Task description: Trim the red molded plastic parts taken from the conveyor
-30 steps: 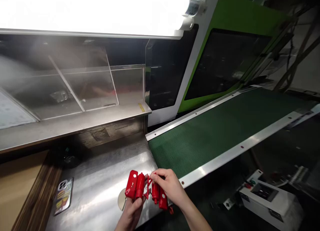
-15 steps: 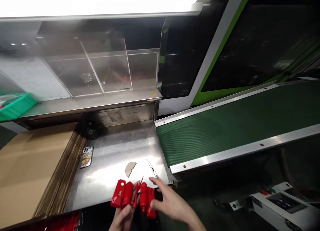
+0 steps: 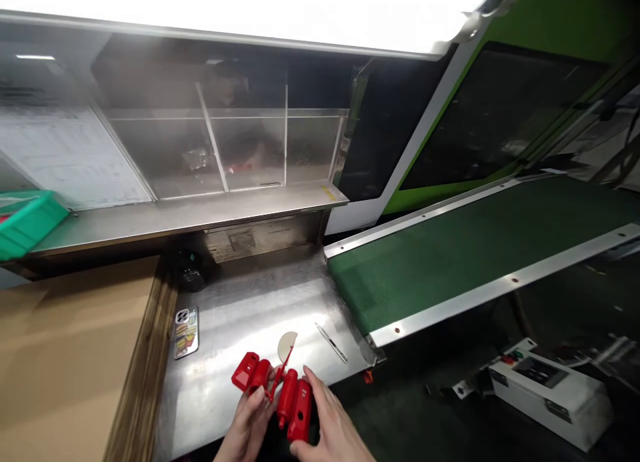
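Note:
A cluster of red moulded plastic parts, blocks and cylinders with a thin runner between them, is held over the table's front edge. My left hand is closed around its left half, thumb on the cylinder. My right hand grips the right-hand block, thumb at its lower end and fingers at its upper end. Just beyond the parts lies a beige half-round piece with a notch, partly covered by the runner. A slim silver craft knife rests on the steel table to the right.
Stacked cardboard fills the left side, beside a phone and a dark round object. A steel shelf carries a green bin. To the right runs a green conveyor; a white machine stands below it.
My right hand has closed in on the right-hand block, which is turned to show a dark hole. The parts have tilted in my hands. The camera view has shifted.

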`<state>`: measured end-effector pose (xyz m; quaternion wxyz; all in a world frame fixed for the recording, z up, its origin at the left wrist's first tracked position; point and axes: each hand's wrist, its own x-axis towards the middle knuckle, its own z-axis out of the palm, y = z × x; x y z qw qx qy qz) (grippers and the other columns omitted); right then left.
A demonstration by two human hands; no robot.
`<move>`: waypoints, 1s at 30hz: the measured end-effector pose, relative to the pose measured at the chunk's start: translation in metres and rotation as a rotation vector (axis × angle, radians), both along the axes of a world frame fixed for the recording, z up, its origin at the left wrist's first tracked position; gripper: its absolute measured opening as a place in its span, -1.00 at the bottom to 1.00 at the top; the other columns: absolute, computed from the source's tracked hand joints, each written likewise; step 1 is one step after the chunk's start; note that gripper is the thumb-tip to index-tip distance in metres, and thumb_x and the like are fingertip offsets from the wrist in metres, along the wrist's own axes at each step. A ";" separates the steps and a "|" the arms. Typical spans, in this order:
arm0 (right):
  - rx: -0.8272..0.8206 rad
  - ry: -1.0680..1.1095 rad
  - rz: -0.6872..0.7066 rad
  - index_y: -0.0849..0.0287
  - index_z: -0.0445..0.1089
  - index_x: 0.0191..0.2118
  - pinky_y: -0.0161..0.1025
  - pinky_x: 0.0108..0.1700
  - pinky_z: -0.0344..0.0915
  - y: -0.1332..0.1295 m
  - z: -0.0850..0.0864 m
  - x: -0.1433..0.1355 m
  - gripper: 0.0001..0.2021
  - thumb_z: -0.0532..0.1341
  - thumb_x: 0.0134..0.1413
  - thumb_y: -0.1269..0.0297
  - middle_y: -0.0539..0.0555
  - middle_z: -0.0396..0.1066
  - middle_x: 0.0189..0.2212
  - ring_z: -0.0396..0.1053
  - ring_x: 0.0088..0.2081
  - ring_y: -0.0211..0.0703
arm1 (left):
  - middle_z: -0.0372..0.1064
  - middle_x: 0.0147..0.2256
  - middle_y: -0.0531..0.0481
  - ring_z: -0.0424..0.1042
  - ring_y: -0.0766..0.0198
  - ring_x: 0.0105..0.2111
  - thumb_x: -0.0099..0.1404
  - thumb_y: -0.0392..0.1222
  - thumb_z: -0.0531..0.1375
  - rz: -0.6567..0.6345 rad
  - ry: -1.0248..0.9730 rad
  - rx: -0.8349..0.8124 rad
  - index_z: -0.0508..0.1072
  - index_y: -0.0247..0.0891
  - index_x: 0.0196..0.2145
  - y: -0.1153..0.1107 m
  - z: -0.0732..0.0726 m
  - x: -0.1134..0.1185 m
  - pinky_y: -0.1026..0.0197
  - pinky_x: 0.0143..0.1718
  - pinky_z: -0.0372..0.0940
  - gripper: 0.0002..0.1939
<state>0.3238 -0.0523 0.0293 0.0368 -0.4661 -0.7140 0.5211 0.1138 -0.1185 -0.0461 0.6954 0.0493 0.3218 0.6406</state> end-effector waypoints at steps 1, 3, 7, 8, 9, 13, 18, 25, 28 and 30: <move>0.073 -0.022 0.027 0.26 -0.04 0.56 0.15 0.55 -0.14 -0.003 0.004 -0.016 0.13 0.39 -0.16 0.32 0.30 -0.01 0.53 -0.07 0.53 0.29 | 0.54 0.23 -0.11 0.19 -0.23 0.44 0.31 0.06 0.43 -0.004 -0.008 0.014 0.66 -0.01 0.10 0.000 0.000 -0.015 -0.35 0.54 -0.21 -0.58; 0.172 -0.025 0.054 0.25 0.06 0.54 0.19 0.56 -0.29 -0.009 0.010 -0.043 0.06 0.37 -0.16 0.33 0.28 0.01 0.53 -0.12 0.54 0.32 | 0.54 0.23 -0.12 0.12 -0.24 0.48 0.28 0.11 0.44 -0.008 -0.033 0.046 0.66 -0.04 0.10 0.000 -0.001 -0.042 -0.35 0.54 -0.23 -0.53; -0.150 0.256 -0.173 0.19 0.08 0.52 0.18 0.49 -0.06 -0.012 0.013 -0.078 0.09 0.45 -0.14 0.04 0.33 0.20 0.44 0.10 0.45 0.33 | 0.51 0.26 -0.13 0.01 -0.26 0.51 0.34 0.13 0.38 -0.040 -0.109 0.117 0.65 -0.07 0.13 -0.001 -0.003 -0.087 -0.41 0.53 -0.26 -0.53; -0.334 0.367 -0.242 0.18 0.16 0.48 0.16 0.43 0.07 -0.011 0.012 -0.083 0.05 0.42 -0.09 -0.16 0.34 0.30 0.37 0.23 0.38 0.32 | 0.50 0.27 -0.15 -0.01 -0.28 0.51 0.32 0.13 0.40 -0.047 -0.126 0.143 0.64 -0.09 0.14 -0.001 -0.003 -0.096 -0.42 0.53 -0.28 -0.50; -0.533 0.463 -0.280 0.19 0.27 0.41 0.13 0.35 0.18 -0.008 0.011 -0.089 0.00 0.31 -0.03 -0.36 0.35 0.41 0.28 0.35 0.30 0.29 | 0.49 0.28 -0.17 -0.03 -0.30 0.52 0.28 0.14 0.42 -0.051 -0.140 0.172 0.63 -0.12 0.15 -0.001 -0.003 -0.105 -0.42 0.53 -0.30 -0.45; -1.108 0.626 -0.174 0.22 0.57 0.07 -0.14 0.09 0.35 0.013 0.008 -0.110 0.04 -0.08 -0.01 -0.66 0.33 0.59 0.03 0.55 0.02 0.05 | 0.49 0.26 -0.24 -0.08 -0.45 0.51 0.06 0.21 0.52 -0.029 -0.174 0.288 0.61 -0.24 0.19 0.000 -0.003 -0.127 -0.47 0.52 -0.36 -0.19; -0.818 0.501 0.057 0.13 0.47 0.23 0.03 0.19 0.31 0.054 0.011 -0.118 0.08 0.02 -0.12 -0.69 0.34 0.50 0.18 0.45 0.21 0.26 | 0.48 0.26 -0.32 -0.10 -0.46 0.51 0.10 0.24 0.49 0.098 -0.182 0.326 0.57 -0.29 0.22 0.012 -0.007 -0.128 -0.47 0.51 -0.46 -0.16; -0.058 -0.110 0.306 0.21 -0.01 0.55 0.13 0.49 -0.05 0.150 -0.017 -0.095 0.25 0.55 -0.28 0.19 0.38 0.08 0.49 0.06 0.47 0.34 | 0.36 0.38 -0.15 -0.40 -0.08 0.57 0.37 0.19 0.33 0.323 -0.149 0.265 0.55 -0.05 0.24 0.040 -0.020 -0.150 -0.37 0.53 -0.38 -0.43; 0.045 -0.193 0.235 0.28 0.02 0.52 0.24 0.48 -0.06 0.193 -0.057 -0.106 0.09 0.50 -0.12 0.32 0.43 0.12 0.45 0.05 0.46 0.38 | 0.40 0.35 -0.18 -0.35 -0.15 0.57 0.37 0.00 0.36 0.294 -0.117 0.217 0.54 -0.07 0.25 0.048 -0.028 -0.153 -0.46 0.51 -0.41 -0.48; 0.085 -0.218 0.187 0.18 0.14 0.47 0.33 0.46 -0.04 0.216 -0.083 -0.120 -0.10 0.48 0.04 0.31 0.34 0.15 0.44 0.06 0.45 0.38 | 0.43 0.32 -0.16 -0.27 -0.19 0.56 0.39 -0.06 0.36 0.274 -0.090 0.197 0.56 -0.03 0.23 0.052 -0.033 -0.147 -0.52 0.49 -0.38 -0.53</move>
